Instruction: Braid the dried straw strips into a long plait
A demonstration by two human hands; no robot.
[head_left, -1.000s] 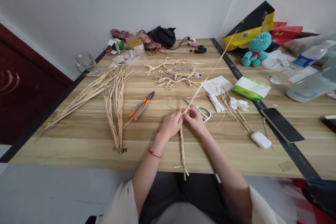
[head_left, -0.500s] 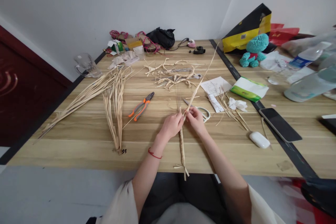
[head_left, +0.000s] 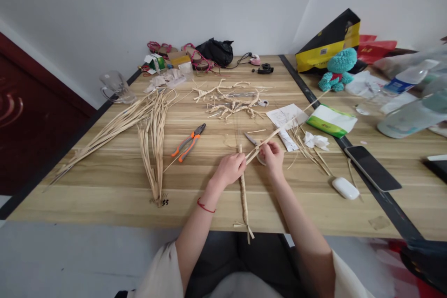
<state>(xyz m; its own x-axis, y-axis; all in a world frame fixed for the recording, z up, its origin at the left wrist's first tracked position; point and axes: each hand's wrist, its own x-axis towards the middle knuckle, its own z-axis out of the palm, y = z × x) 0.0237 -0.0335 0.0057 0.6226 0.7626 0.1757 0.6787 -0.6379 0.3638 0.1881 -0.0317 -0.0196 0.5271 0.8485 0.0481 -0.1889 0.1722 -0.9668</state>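
Note:
My left hand [head_left: 233, 168] is closed around a straw-wrapped stick [head_left: 244, 202], which points toward me and ends in short splayed straw tails at the table edge. Wires stick out of its far end. A long pale straw strip [head_left: 289, 123] runs from the stick up to the right, and my right hand [head_left: 272, 158] pinches it a short way from my left. Scissors [head_left: 260, 157] lie partly hidden behind my right hand. Left of my hands are pliers [head_left: 189, 142] with orange and grey handles.
Bundles of straw [head_left: 153, 139] lie at the left near a glass mug [head_left: 117, 87]. Straw-wrapped branches [head_left: 233, 102] rest further back. On the right are a tissue pack [head_left: 331, 120], a phone [head_left: 373, 167], a white case [head_left: 345, 188], bottles [head_left: 415, 114] and a turquoise crocheted doll [head_left: 338, 71].
My right hand has moved right, away from my left, pulling the straw strip. The strip has swung from steep to slanting lower toward the right. My left hand stays on the stick.

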